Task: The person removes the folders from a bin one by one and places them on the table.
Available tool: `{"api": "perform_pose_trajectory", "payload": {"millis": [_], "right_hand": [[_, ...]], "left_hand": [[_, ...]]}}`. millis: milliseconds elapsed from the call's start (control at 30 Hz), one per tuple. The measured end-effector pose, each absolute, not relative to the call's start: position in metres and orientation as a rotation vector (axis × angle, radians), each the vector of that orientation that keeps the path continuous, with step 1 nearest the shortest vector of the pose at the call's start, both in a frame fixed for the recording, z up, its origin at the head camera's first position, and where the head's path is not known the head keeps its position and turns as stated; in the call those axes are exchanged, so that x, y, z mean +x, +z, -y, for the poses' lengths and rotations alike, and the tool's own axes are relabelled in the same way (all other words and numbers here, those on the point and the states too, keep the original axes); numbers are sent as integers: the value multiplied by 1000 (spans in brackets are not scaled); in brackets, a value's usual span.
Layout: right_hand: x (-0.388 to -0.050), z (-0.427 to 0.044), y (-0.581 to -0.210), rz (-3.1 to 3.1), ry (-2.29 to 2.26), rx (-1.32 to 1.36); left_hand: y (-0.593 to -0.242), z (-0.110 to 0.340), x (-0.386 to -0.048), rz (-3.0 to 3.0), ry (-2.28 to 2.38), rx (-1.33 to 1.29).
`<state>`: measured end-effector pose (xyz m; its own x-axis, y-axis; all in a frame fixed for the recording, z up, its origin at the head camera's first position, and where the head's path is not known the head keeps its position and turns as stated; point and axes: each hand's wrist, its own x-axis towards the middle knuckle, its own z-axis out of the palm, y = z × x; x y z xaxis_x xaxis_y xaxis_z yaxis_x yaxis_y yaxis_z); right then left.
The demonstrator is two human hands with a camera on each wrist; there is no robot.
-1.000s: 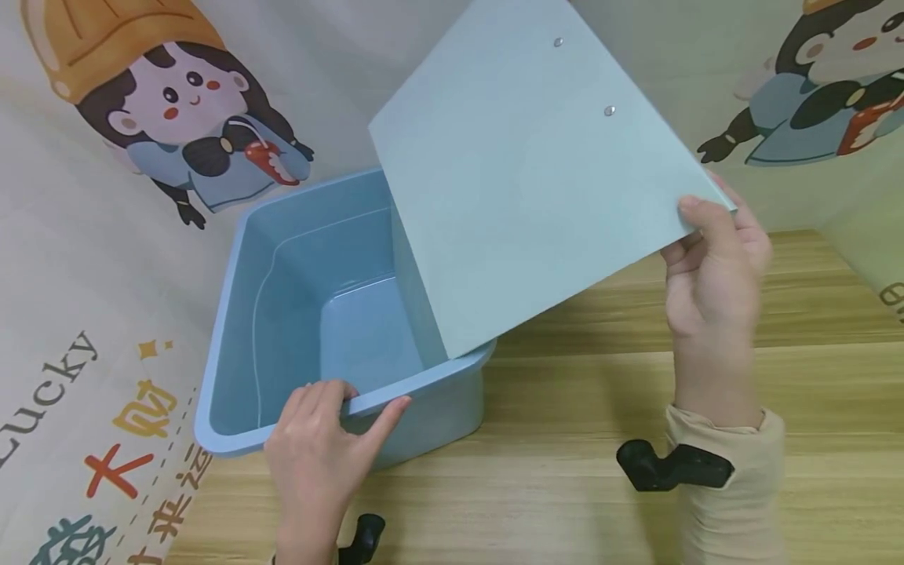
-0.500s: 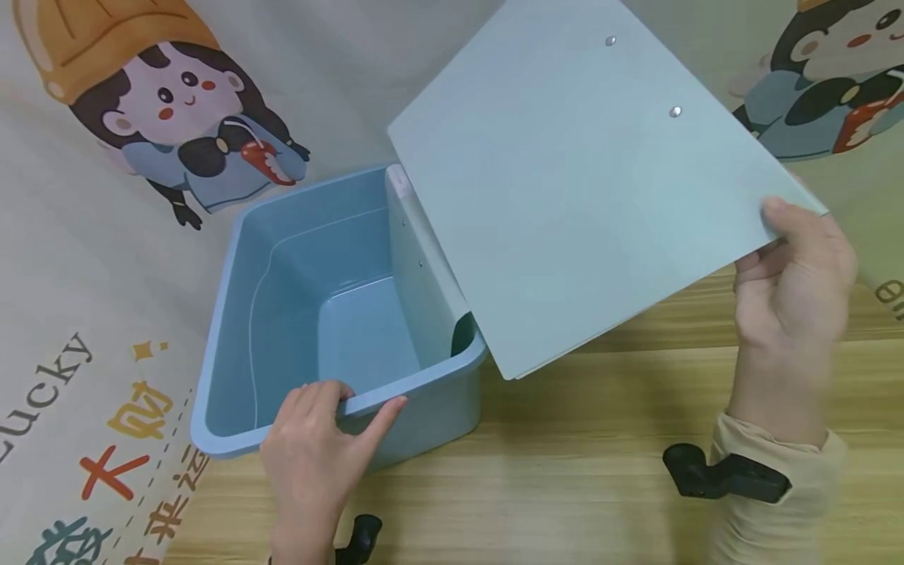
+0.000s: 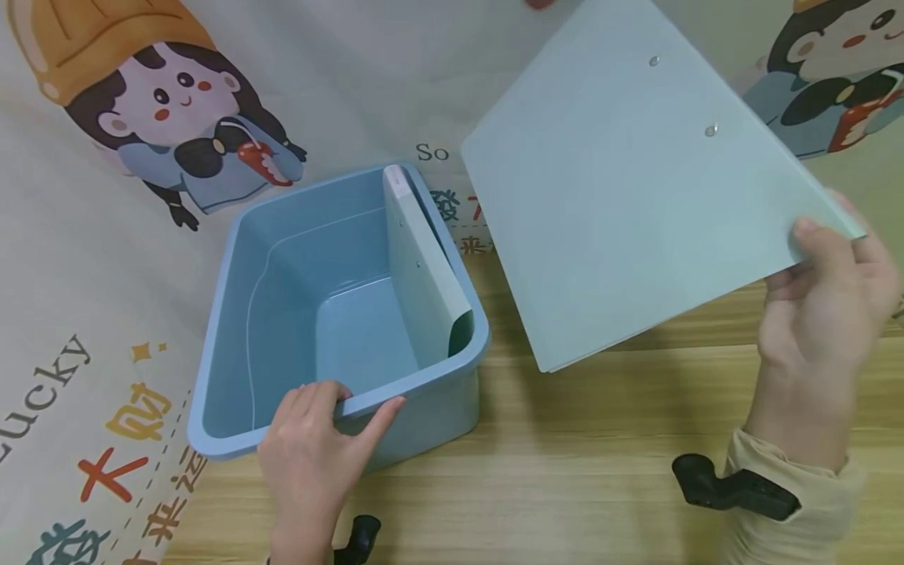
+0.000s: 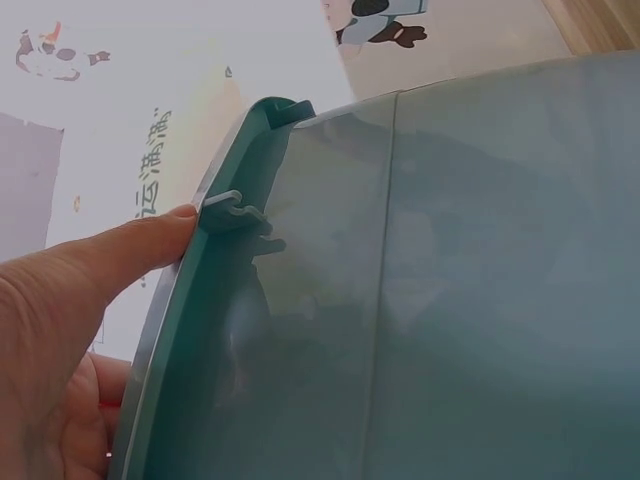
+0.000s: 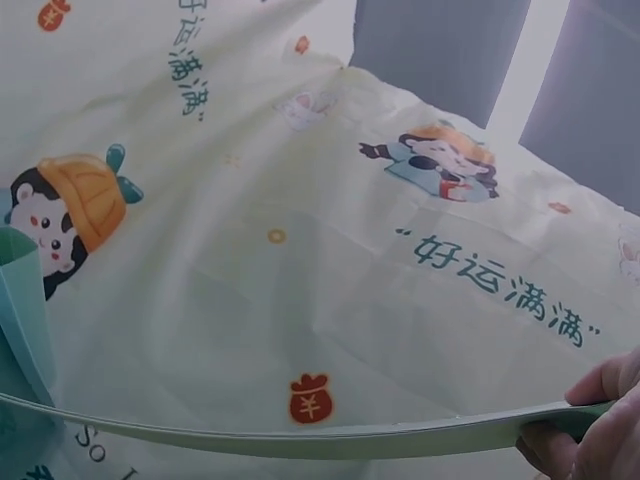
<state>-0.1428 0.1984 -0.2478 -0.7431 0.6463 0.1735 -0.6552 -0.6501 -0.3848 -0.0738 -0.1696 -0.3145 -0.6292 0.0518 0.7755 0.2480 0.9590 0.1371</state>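
A blue plastic bin (image 3: 410, 435) stands on the wooden table, its near rim gripped by the left hand (image 3: 318, 447), fingers over the inside and thumb outside. In the left wrist view, the left hand (image 4: 75, 290) is at the bin's rim (image 4: 180, 300). Inside the bin, a pale folder (image 3: 427, 282) stands upright along the right wall. Right of the bin, the right hand (image 3: 833, 290) pinches the corner of another pale blue folder (image 3: 621, 188), held tilted in the air. The right wrist view shows this folder (image 5: 350, 442) edge-on, with the right hand (image 5: 595, 430) at its end.
Light wood table (image 3: 565, 471) lies under the bin and in front of it. A white cloth (image 3: 367, 78) with cartoon figures and lettering hangs behind and at the left. Black wrist mounts (image 3: 734, 486) sit on both forearms.
The right hand has moved right with its folder, off the bin's right side. The folder standing in the bin has come into view. The left hand has stayed on the rim.
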Motion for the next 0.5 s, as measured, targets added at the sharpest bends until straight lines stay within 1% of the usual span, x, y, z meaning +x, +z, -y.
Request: {"api": "perform_pose_trajectory", "payload": {"millis": [300,500], "right_hand": [[-143,-191,-259,603,2310,-16],[-146,-187,-269,630,2342,-91]], "left_hand": [[-314,170,-74,2223,-280,-227],[-316,170,-74,2239,-294,-212]]}}
